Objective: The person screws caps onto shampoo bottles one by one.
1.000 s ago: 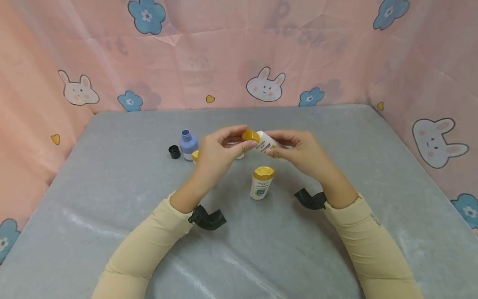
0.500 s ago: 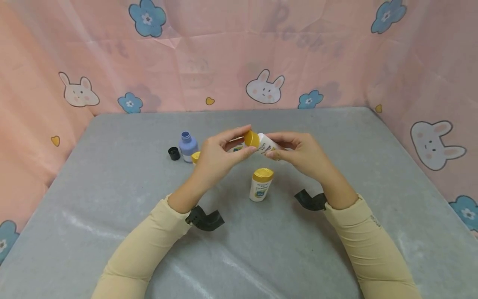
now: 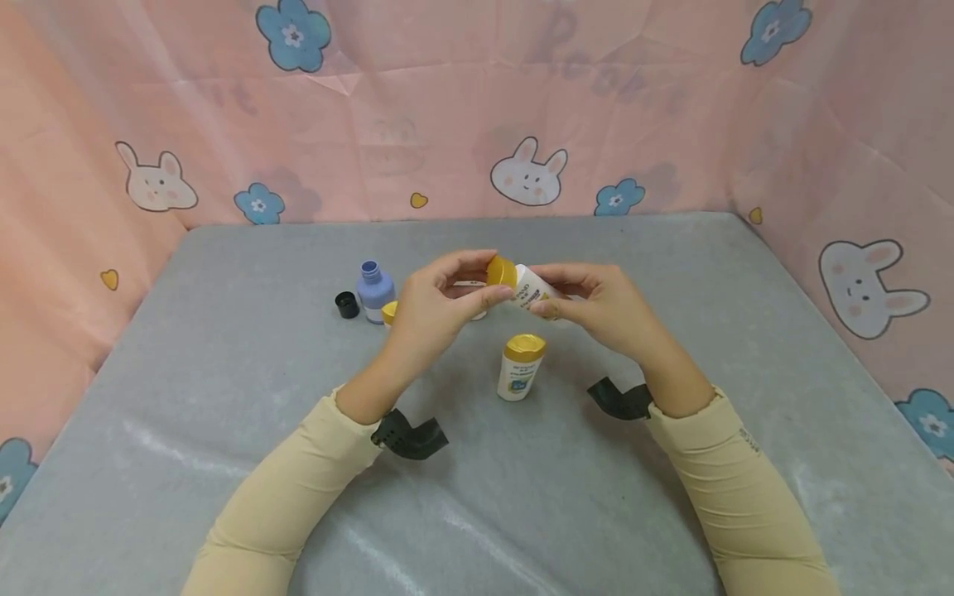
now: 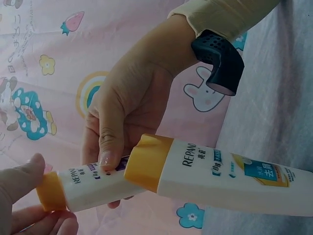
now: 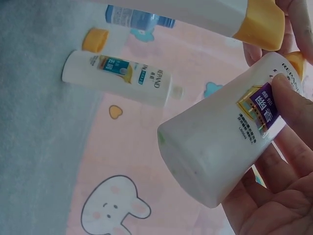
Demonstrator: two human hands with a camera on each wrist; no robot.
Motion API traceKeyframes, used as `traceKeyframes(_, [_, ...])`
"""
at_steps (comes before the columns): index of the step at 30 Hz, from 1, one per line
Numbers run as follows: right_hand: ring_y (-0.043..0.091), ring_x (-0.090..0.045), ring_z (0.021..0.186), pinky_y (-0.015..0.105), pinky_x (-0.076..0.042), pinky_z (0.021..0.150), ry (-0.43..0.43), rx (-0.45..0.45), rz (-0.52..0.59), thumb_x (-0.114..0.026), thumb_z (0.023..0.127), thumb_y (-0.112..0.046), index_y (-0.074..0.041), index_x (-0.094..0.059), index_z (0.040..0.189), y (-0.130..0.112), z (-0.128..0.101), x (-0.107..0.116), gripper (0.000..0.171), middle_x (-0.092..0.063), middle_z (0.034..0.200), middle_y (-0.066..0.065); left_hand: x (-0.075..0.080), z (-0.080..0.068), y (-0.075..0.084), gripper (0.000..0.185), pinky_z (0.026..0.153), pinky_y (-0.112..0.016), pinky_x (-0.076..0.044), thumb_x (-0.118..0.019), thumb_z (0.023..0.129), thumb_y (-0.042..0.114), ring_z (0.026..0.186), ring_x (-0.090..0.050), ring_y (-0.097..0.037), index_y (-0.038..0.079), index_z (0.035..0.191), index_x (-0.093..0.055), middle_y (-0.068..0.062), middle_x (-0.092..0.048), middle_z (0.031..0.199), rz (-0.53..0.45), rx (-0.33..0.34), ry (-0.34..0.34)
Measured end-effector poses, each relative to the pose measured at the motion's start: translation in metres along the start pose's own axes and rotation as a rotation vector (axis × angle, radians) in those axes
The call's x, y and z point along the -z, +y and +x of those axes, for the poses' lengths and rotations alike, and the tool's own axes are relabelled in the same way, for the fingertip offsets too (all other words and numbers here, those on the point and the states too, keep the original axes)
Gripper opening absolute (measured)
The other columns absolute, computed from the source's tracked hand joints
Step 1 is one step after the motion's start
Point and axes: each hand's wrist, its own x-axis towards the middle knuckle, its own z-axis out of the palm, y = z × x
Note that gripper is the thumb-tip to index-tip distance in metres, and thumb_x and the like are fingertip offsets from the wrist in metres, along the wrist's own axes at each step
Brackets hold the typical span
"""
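My left hand [image 3: 436,306] pinches the yellow cap [image 3: 503,271] of a tilted white shampoo bottle [image 3: 531,285] between thumb and fingers. The cap sits on the bottle's end. Gripping the same bottle round its body is my right hand [image 3: 614,306]; a purple label [image 5: 264,105] shows near the thumb in the right wrist view. Closer to me, a second white shampoo bottle [image 3: 519,378] stands upright with its yellow cap on. Behind the left hand, mostly hidden in the head view, is a third white bottle [image 5: 117,81], uncapped in the right wrist view.
A blue-violet bottle [image 3: 376,291] with an open neck stands at the back left. Beside it lies a black cap [image 3: 347,305]. A loose yellow cap [image 3: 390,312] is partly hidden by the left hand. A pink patterned curtain [image 3: 447,108] rises behind the grey table [image 3: 246,397].
The left fingers have shifted slightly round the yellow cap, and the cap has tilted a little. Both hands stay in nearly the same place, and the standing bottles have not moved.
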Motion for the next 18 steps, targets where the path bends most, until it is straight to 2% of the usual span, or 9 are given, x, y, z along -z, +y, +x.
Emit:
traceKeyframes(5, [0.017, -0.064, 0.104, 0.020, -0.057, 0.075, -0.001, 0.008, 0.002, -0.074, 0.091, -0.017, -0.005, -0.067, 0.127, 0.0005, -0.0004, 0.0005, 0.038, -0.070, 0.120, 0.012, 0.0024, 0.0003, 0.0005, 0.046, 0.089, -0.027, -0.060, -0.077, 0.088, 0.022, 0.106, -0.070, -0.018, 0.015, 0.132, -0.065, -0.004, -0.069, 0.122, 0.035, 0.000, -0.032])
traceKeyframes(10, [0.020, -0.064, 0.104, 0.022, -0.058, 0.076, -0.007, 0.005, 0.006, -0.074, 0.091, -0.017, -0.005, -0.067, 0.127, 0.0000, -0.0005, 0.0005, 0.039, -0.070, 0.120, 0.013, 0.0047, 0.0005, 0.0010, 0.045, 0.088, -0.028, -0.060, -0.076, 0.089, 0.020, 0.107, -0.070, -0.017, 0.015, 0.133, -0.065, -0.004, -0.069, 0.125, 0.053, -0.008, -0.050])
traceKeyframes(14, [0.023, -0.064, 0.105, 0.026, -0.059, 0.078, -0.014, 0.005, 0.000, -0.074, 0.091, -0.017, -0.006, -0.067, 0.127, -0.0004, -0.0001, 0.0003, 0.039, -0.070, 0.120, 0.012, 0.0057, 0.0012, 0.0001, 0.047, 0.094, -0.029, -0.058, -0.076, 0.089, 0.018, 0.116, -0.067, -0.017, 0.014, 0.134, -0.064, -0.003, -0.066, 0.133, 0.061, -0.042, -0.063])
traceKeyframes(18, [0.022, -0.063, 0.102, 0.023, -0.058, 0.076, -0.011, 0.009, 0.004, -0.074, 0.091, -0.016, -0.006, -0.068, 0.127, -0.0010, -0.0004, 0.0012, 0.038, -0.070, 0.118, 0.013, 0.0058, 0.0014, 0.0008, 0.047, 0.101, -0.028, -0.054, -0.078, 0.087, 0.017, 0.119, -0.064, -0.017, 0.012, 0.132, -0.064, -0.002, -0.065, 0.134, 0.049, -0.068, -0.041])
